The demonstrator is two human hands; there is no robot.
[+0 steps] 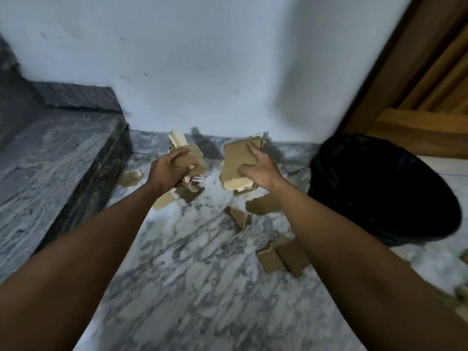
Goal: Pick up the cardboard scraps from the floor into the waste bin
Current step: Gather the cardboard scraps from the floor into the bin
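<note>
Left hand grips a cardboard bundle; right hand grips a cardboard stack. Floor scraps partly hidden under right forearm. Black waste bin right; interior too dark to read.

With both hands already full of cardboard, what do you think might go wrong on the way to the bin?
1. The left hand grips a loose bundle of scraps; pieces hang below the fist and may slip out.
2. The right hand pinches a stack of flat pieces at one edge, so the lower sheets could slide free.
3. The black waste bin sits off to the right, and scraps on the floor lie near it; a foot could slip on them.
</note>
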